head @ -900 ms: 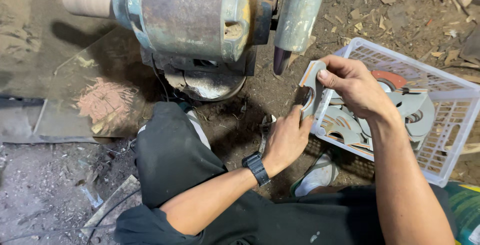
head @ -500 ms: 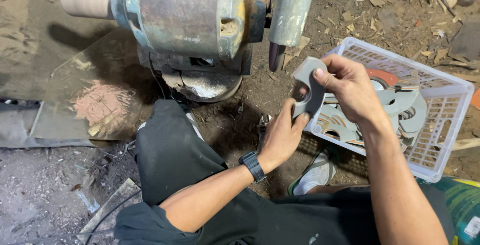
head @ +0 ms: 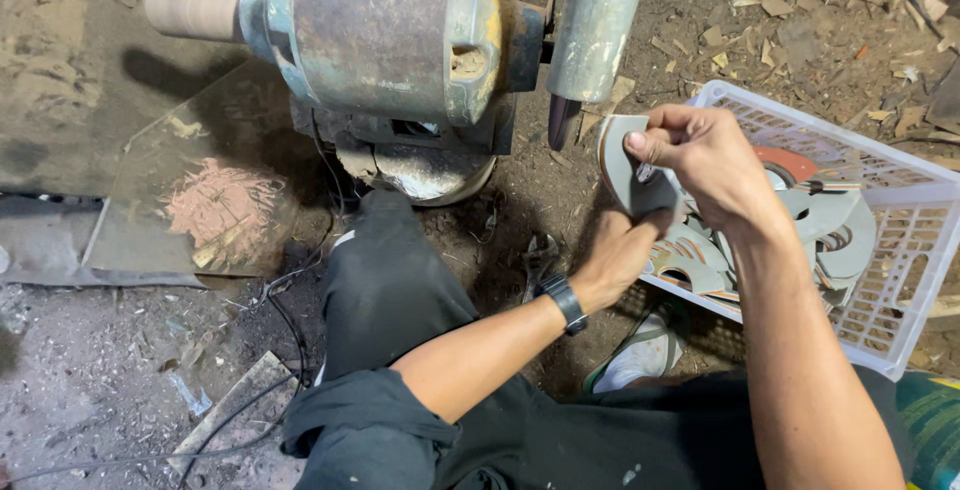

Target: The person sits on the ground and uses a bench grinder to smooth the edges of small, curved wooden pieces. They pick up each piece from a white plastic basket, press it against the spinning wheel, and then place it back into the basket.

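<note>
At centre right of the frame, both hands grip one grey curved plate (head: 628,175) just above the near rim of a white crate (head: 905,205). The right hand (head: 705,165) pinches the plate's upper edge between thumb and curled fingers. The left hand (head: 618,255) closes on its lower edge from below, so the piece is supported at two opposite points and held on edge, its broad face turned toward the left of the frame. A black watch (head: 565,303) sits on the left wrist.

The crate lies on the dirt floor (head: 120,380) at right and holds a loose heap of similar grey plates (head: 830,225) plus an orange-red disc (head: 785,162), partly covered. A motor-driven machine (head: 385,35) fills the upper centre, with a pale roller (head: 190,15) projecting left and a tapered grey tube (head: 590,35) hanging just left of the held plate.

Limits of view:
- The plate's full outline is covered by both hands.
- The machine top and the crate's right corner are cut off.
- A small metal item on the floor below the left hand is too dark to identify.
</note>
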`<state>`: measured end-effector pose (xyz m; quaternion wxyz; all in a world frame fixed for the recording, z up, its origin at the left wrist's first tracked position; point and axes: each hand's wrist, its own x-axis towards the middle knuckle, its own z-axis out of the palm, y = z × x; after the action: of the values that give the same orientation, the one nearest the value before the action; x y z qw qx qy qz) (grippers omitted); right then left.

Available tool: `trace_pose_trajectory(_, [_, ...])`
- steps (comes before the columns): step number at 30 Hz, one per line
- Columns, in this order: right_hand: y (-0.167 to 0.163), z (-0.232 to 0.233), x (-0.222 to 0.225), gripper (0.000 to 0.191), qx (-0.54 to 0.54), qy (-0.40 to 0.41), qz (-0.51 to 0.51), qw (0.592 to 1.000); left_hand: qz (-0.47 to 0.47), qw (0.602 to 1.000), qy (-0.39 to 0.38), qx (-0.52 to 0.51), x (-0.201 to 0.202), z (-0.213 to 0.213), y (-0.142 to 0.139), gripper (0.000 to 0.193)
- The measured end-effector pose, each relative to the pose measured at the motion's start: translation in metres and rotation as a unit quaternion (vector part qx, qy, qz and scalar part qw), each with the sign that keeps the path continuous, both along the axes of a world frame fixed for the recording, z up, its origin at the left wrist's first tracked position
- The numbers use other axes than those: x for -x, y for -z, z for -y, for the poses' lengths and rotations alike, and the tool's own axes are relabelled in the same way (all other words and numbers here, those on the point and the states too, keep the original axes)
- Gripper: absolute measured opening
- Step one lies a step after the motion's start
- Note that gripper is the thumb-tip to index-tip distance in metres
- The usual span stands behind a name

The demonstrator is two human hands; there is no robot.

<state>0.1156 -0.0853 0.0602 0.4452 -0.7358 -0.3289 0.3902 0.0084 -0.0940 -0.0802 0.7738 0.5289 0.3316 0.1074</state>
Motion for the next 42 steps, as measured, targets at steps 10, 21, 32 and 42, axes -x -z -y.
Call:
trace_pose_trajectory(10, [0.005, -0.052, -0.039, 0.023, 0.125, -0.096, 0.150, 0.976, 0.280, 0.899, -0.101, 0.320, -0.083, -0.008, -0.004, 0.045])
trace_pose_trajectory(21, [0.024, -0.089, -0.072, 0.027, 0.106, -0.166, 0.206, 0.958, 0.354, 0.845, -0.136, 0.377, -0.133, -0.026, 0.038, 0.017])
trace_pose_trajectory(32, [0.031, -0.099, -0.079, 0.026, 0.101, -0.147, 0.198, 0.964, 0.462, 0.780, -0.120, 0.405, -0.142, -0.036, 0.043, 0.007])
trace_pose_trajectory(42, [0.035, -0.099, -0.083, 0.022, 0.123, -0.083, 0.124, 0.981, 0.332, 0.886, -0.083, 0.312, -0.123, -0.047, 0.046, 0.029])
